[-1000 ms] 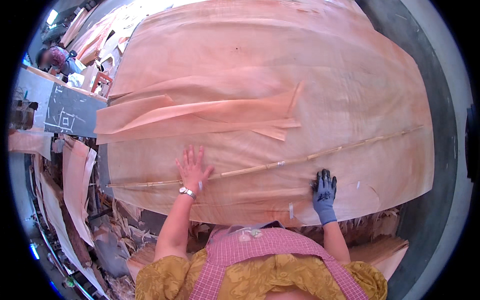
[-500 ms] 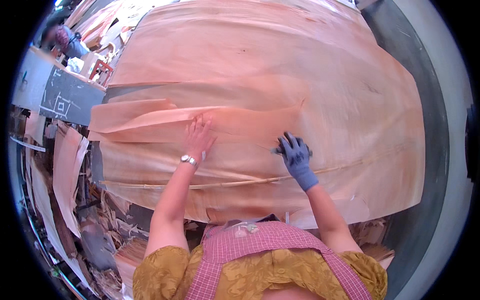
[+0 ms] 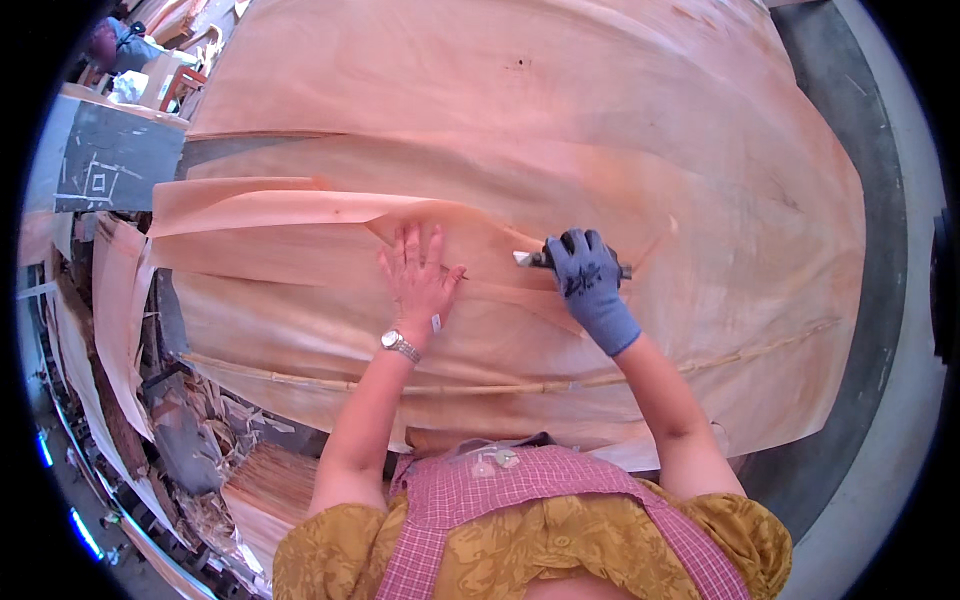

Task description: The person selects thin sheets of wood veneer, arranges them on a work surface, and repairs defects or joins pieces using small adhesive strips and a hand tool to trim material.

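Running crosswise on the sheet, between body and hands: rod (image 3: 480, 388), its right end slanting away past the right forearm. Scraps (image 3: 210, 420) pile up nearer than the left hand and off to its left.

Left hand (image 3: 420, 285): bare, palm down, fingers spread on the strip (image 3: 260, 210), nothing gripped. Right hand (image 3: 588, 280): gloved, closed round the cutter (image 3: 535, 259), pale tip aimed left toward the other hand. Can't tell if the tip touches wood.

Progress: looks mid-job. Done: sheet (image 3: 650, 180) spread under both hands, strip laid on it. Not done: strip has a raised fold from the left fingertips out leftward, and a grey gap (image 3: 240, 150) shows in the sheet beyond that. Short dark mark by the left thumb; slit or stain, can't tell.

Room: right of the glove, wide fairly flat sheet out to its edge, dark bench (image 3: 840, 80) past that. Tight spot is between the hands, tip facing bare fingers. Left, strip overhangs the sheet edge. Far left beyond: chalk-marked board (image 3: 120, 155), then a co-worker (image 3: 120, 45).
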{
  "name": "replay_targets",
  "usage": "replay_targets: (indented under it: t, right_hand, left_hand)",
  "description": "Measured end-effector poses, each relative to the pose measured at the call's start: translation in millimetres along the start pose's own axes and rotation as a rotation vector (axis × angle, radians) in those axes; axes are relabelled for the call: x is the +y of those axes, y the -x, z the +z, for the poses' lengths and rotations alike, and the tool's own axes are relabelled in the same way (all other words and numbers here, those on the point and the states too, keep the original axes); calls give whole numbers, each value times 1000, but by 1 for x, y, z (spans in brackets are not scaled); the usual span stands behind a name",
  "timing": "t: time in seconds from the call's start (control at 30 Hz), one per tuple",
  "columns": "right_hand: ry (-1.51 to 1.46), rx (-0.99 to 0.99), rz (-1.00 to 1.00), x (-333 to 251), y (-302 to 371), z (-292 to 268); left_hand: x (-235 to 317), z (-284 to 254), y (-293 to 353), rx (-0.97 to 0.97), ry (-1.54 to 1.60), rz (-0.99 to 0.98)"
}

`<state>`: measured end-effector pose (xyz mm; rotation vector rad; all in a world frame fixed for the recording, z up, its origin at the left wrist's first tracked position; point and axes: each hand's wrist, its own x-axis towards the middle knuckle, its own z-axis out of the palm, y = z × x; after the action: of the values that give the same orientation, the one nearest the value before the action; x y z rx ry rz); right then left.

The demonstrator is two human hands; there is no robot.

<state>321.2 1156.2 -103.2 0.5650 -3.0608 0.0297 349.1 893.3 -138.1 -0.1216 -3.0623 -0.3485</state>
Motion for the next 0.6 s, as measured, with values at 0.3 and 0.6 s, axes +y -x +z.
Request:
replay_targets:
  t: [0.3, 0.6]
  right_hand:
    - [-154, 269, 137, 16, -46, -17]
    - [-160, -441, 56, -65, -38, 3]
  left_hand:
    - [20, -4, -36, 31, -46, 4]
    - [23, 6, -39, 97, 193, 24]
